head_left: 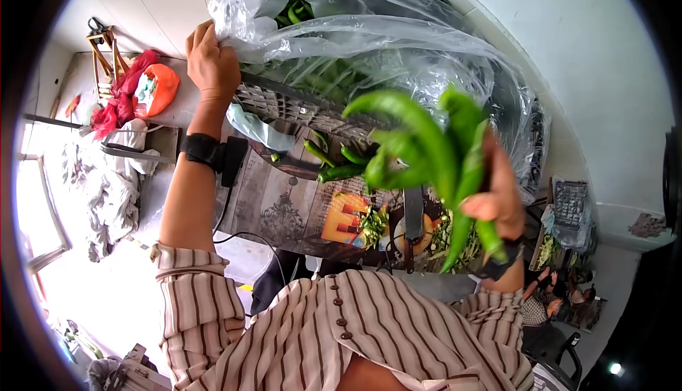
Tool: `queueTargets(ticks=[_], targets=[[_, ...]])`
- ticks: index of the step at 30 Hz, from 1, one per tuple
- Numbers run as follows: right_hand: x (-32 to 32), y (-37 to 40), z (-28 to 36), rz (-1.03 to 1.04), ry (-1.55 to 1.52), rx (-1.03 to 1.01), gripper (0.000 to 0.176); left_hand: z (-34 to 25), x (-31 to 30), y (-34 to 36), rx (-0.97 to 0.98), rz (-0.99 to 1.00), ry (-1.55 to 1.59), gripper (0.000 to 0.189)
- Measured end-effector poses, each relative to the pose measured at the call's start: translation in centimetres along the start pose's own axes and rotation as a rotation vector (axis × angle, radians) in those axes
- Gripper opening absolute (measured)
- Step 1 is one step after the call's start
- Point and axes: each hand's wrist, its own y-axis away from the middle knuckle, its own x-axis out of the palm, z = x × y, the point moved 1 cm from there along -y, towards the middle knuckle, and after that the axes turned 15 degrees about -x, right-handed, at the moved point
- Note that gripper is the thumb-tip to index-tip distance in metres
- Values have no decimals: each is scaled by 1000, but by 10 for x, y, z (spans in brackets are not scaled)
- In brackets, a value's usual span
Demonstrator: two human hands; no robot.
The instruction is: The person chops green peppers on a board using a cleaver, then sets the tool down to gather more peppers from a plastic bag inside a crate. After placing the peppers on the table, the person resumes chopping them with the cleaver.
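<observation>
left hand (214, 66) pinches plastic bag (245, 11); blurred right hand (501, 190) grips green peppers (442, 151), some fingers hidden.

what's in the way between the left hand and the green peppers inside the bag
Clear plastic: the left hand grips a bunched edge of the bag, and gathered folds lie between it and the peppers inside. Nothing else shows between them.

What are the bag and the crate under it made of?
The bag looks like thin, glossy clear plastic: it crinkles, catches the light and shows green peppers through it. The crate seems to be dull, dark moulded plastic, judging by its regular openwork side, though I can't rule out another material.
</observation>
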Motion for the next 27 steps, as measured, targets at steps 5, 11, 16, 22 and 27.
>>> queueTargets(ticks=[5,11,16,22,27], targets=[[21,6,-79,282,208,79,87,3,1,-4,16,8,3,33],[44,6,-199,472,392,263,86,2,0,-4,16,27,-27,33],[60,17,-254,425,927,-160,90,1,-1,-5,28,40,3,35],[54,11,-283,351,1268,-310,96,6,2,-5,20,27,-18,32],[65,9,-292,294,1292,-265,96,5,2,-5,-4,43,-38,35]])
